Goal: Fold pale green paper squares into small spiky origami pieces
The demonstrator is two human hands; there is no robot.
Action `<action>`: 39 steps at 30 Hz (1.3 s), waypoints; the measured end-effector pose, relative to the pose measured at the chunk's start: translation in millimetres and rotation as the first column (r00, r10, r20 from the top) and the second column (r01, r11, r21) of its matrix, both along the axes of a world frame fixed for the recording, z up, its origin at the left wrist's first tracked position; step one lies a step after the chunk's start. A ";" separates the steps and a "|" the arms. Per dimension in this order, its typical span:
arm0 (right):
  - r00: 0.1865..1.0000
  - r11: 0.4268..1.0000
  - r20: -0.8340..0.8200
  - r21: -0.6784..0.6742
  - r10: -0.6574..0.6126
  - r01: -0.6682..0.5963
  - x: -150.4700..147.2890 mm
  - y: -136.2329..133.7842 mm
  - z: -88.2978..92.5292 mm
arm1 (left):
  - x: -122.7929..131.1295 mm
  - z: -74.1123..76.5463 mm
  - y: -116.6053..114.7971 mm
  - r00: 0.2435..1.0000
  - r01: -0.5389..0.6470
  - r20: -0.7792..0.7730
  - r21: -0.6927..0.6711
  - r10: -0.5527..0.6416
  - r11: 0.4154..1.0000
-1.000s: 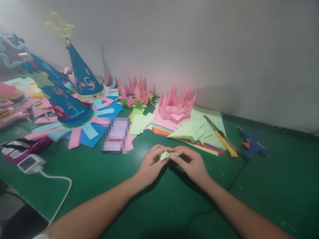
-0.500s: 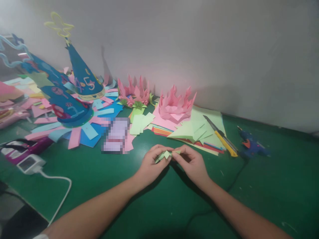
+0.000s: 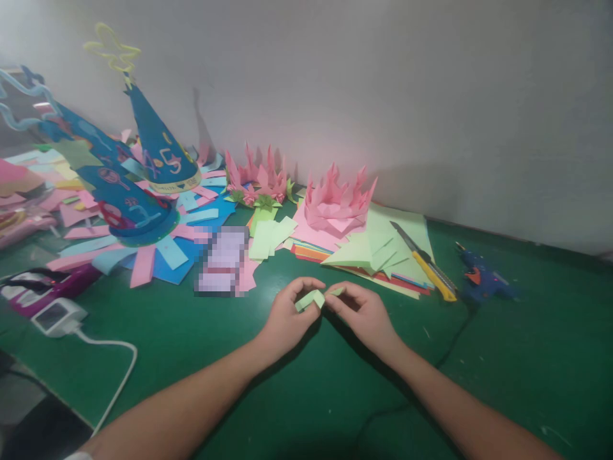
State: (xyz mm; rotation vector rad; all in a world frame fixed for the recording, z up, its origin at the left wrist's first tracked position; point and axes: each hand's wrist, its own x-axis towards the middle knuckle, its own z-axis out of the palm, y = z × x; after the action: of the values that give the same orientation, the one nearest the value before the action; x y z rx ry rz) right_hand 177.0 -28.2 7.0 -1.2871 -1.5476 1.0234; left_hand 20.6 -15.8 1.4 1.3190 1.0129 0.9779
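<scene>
Small green paper (image 3: 306, 301) with a bend in it, held up between both hands, over the middle of the green bench (image 3: 287, 409), well in from the left edge and well short of the back edge; left hand (image 3: 287, 314) nearly closed, with thumb and fingers around the bent part; right hand (image 3: 364, 313) nearly closed too, pinching a thin green end; cannot tell if both bits belong to one piece; looks like a folding or shaping step; best to hold lightly with the left, close to the bend, without squashing; press with the right thumb, slowly, from one end of the crease to the other; line up the sides first, then press hard; no tugging, as likely thin and easy to tear or crumple; for a sharper fold, perhaps press flat on the bench; watch out for the yellow cutter (image 3: 433, 275), lying toward the back edge, between the paper pile (image 3: 352, 253) and the blue glue gun (image 3: 486, 279); maybe hot, so best not to touch.
</scene>
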 end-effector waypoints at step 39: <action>0.986 0.955 0.167 0.290 0.010 -0.059 1.1 -3.3 -6.2 | 3.4 -3.2 4.3 0.985 -0.018 0.166 -0.149 0.043 0.989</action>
State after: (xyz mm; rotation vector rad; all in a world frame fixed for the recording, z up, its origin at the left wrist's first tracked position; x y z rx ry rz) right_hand 178.1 -31.5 0.8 -1.1596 -1.7771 0.6879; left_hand 24.0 -11.5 -1.8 1.0837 0.9583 1.0007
